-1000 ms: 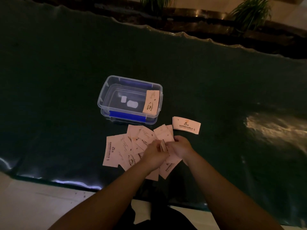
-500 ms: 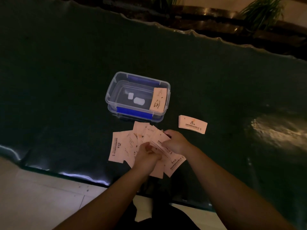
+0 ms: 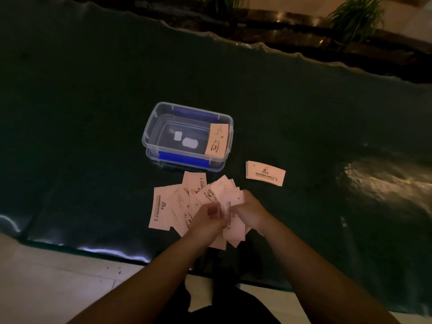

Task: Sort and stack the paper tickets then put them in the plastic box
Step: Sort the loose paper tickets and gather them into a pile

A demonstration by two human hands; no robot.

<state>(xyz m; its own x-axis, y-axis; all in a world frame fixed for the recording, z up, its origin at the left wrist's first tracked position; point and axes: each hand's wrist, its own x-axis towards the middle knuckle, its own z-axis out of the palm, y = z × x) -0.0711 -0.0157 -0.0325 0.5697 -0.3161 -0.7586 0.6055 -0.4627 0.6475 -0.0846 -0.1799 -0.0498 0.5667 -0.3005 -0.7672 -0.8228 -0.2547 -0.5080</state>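
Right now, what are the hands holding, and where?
Both the left hand and right hand pinch loose paper tickets near their lower ends; the exact grip is blurred.

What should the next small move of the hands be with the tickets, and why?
Probably the right hand should draw one ticket off the fanned tickets that both hands hold and lay it on the neat stack right of the plastic box, if the print matches. Many loose tickets still lie unsorted, and the box holds only one pile.
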